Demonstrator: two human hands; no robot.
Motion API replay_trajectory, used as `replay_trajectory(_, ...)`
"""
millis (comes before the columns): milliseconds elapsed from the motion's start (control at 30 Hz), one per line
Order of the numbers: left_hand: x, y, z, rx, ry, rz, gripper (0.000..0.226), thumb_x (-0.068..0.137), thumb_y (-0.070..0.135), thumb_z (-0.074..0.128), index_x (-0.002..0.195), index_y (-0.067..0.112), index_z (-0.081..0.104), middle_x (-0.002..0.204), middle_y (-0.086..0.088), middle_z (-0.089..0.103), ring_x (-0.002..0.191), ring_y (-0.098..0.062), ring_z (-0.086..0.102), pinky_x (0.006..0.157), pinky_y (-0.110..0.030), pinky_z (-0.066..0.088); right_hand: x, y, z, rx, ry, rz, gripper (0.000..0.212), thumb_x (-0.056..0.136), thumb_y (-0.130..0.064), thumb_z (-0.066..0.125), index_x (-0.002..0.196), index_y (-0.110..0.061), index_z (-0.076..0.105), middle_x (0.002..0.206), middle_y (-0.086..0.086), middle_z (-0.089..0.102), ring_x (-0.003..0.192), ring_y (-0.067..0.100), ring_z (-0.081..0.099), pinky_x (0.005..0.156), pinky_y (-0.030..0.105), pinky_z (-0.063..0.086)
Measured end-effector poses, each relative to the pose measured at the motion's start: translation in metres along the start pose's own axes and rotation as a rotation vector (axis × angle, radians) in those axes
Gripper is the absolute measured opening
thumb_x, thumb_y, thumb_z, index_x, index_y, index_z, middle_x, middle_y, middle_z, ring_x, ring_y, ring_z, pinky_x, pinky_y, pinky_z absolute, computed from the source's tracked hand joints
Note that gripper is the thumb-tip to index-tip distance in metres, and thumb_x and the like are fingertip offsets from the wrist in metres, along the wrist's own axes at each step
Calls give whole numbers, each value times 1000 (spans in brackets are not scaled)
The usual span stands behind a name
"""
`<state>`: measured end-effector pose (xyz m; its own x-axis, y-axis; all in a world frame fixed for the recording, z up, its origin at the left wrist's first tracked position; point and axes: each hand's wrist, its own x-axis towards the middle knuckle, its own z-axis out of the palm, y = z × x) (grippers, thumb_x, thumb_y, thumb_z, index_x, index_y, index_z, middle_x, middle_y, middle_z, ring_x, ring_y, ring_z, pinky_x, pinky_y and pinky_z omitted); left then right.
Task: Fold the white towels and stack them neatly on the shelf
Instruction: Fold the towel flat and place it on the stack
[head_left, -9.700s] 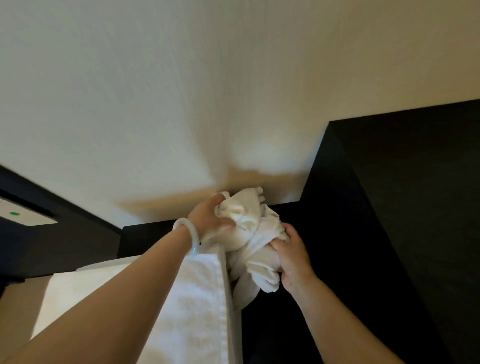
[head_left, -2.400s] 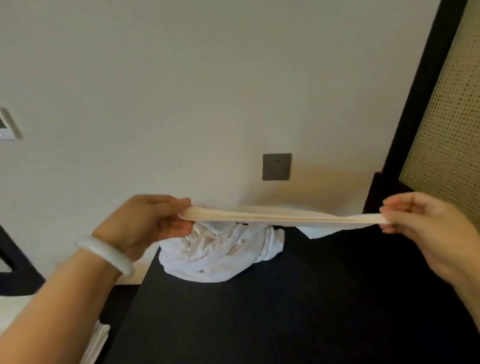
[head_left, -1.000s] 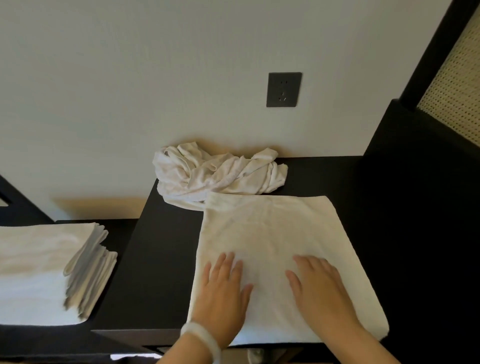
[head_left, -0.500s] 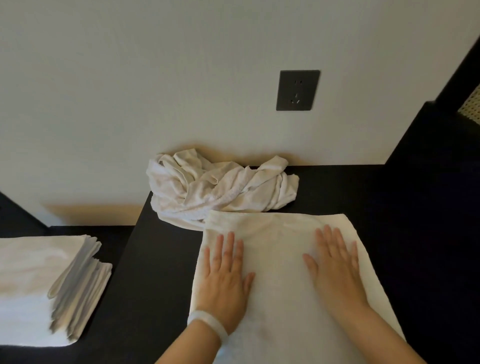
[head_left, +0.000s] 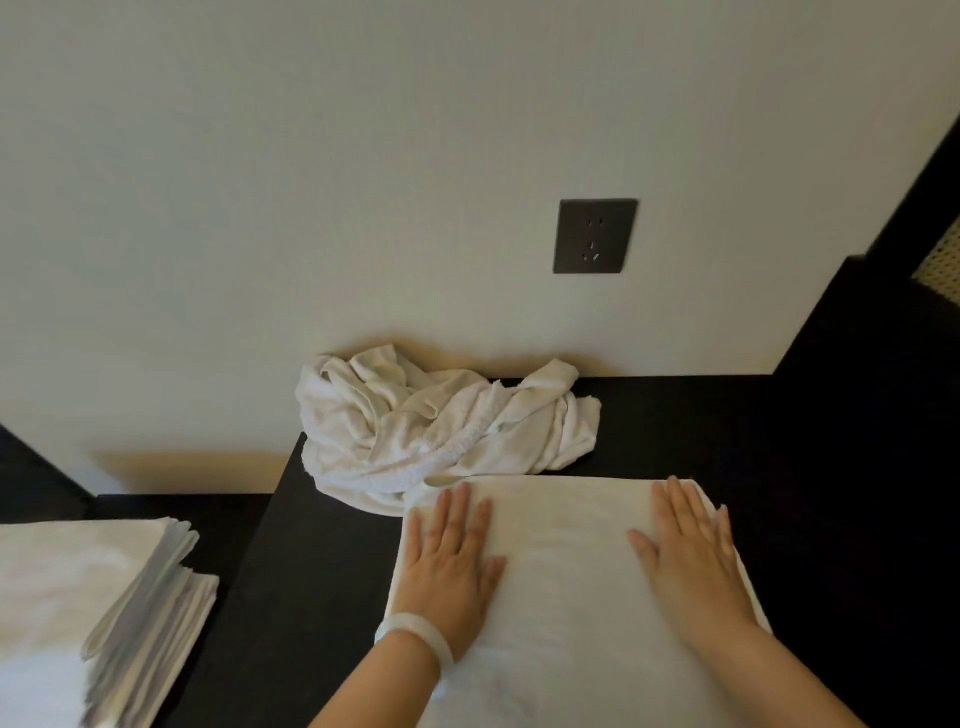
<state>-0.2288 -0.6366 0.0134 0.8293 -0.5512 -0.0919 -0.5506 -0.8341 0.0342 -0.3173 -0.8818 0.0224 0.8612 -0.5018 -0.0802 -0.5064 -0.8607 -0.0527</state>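
A white towel (head_left: 566, 582) lies spread flat on the black tabletop (head_left: 311, 571). My left hand (head_left: 452, 556), with a pale bangle on its wrist, presses flat on the towel's left side. My right hand (head_left: 691, 551) presses flat near its right edge, fingers straight and reaching almost to the far edge. Behind the flat towel, against the wall, a crumpled heap of white towels (head_left: 431, 431) overlaps its far left corner. A stack of folded white towels (head_left: 98, 613) sits on a lower dark shelf at the left.
A dark wall socket (head_left: 595, 235) is set in the cream wall above the heap. A tall black panel (head_left: 878, 441) rises at the right, with a woven screen (head_left: 943, 265) behind it. The tabletop's left edge drops to the lower shelf.
Both hands have slid away from me across the flat towel, from its near part to its far edge, and have spread farther apart. The view has tilted slightly upward.
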Motion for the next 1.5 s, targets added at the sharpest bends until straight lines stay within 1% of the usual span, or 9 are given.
replay_trajectory(200, -72, -5, 27, 27, 121, 173, 66, 85, 57, 41, 143, 24, 43, 152, -2, 40, 146, -21, 19, 113, -40, 11, -80, -4, 5, 58, -66, -341, 67, 100, -58, 6, 150, -24, 33, 163, -5, 17, 148, 14, 15, 114, 29, 1)
replay_trajectory(500, -106, -13, 39, -56, 117, 124, 60, 98, 58, 17, 143, 31, 46, 153, 2, 40, 149, -14, 8, 113, -39, 15, -109, 12, 22, 97, -116, -223, 72, 93, -68, -1, 151, -35, 28, 162, -13, 19, 148, 3, -13, 117, 38, -5)
replay_trajectory(600, -79, -17, 30, 16, 32, 64, 58, 101, 55, 13, 144, 29, 42, 149, -2, 46, 144, -20, 22, 112, -41, 10, -87, 7, 21, 8, 39, -242, 103, 60, -81, -35, 151, -39, -14, 159, -16, -18, 139, 1, -31, 104, 33, -32)
replay_trajectory(767, -102, -6, 14, 7, 83, 152, 73, 87, 56, 38, 153, 29, 24, 148, 0, 45, 133, -26, 45, 112, -38, 10, -112, -2, 0, -10, -148, -418, 69, 92, -66, 19, 150, -32, 34, 154, -7, 38, 142, 7, 21, 116, 27, -2)
replay_trajectory(967, -140, -34, 16, 57, -181, 372, 65, 95, 71, 23, 150, 37, 32, 154, 9, 37, 139, -13, 40, 110, -29, 29, -136, 46, 23, -290, -192, -625, 84, 86, -75, 30, 156, -33, 10, 165, -2, -3, 151, 14, 2, 117, 27, 1)
replay_trajectory(1133, -144, -57, -5, -153, -183, 465, 72, 84, 80, 2, 148, 49, 16, 158, 26, 3, 145, 3, -6, 123, -32, 5, -138, 87, 15, -360, -289, -577, 56, 98, -64, 16, 139, -39, 46, 144, -13, 50, 128, -2, 43, 120, 23, -4)
replay_trajectory(1267, -148, -50, -24, -190, -232, 363, 51, 100, 40, 24, 150, 34, 30, 159, 19, 14, 147, 0, 6, 121, -28, 16, -146, 88, -19, -135, -286, -581, 69, 71, -36, 81, 132, -41, 50, 141, -24, 45, 131, -10, 35, 111, 2, -3)
replay_trajectory(1367, -145, -49, -34, -282, -161, 246, 37, 101, 25, 44, 135, 37, 48, 140, 15, 50, 128, -9, 50, 110, -26, 36, -145, 93, -24, 96, 33, -548, 51, 97, -19, 54, 131, -53, 38, 139, -33, 34, 132, -6, 41, 100, -5, 16)
replay_trajectory(1500, -141, -56, -71, -418, -361, 237, 22, 97, 30, 55, 117, 33, 64, 114, 14, 66, 104, -3, 61, 101, -23, 45, -133, 78, -79, 211, -460, -274, 28, 88, -15, 58, 80, -39, 71, 86, -14, 70, 84, -6, 65, 84, 20, 53)
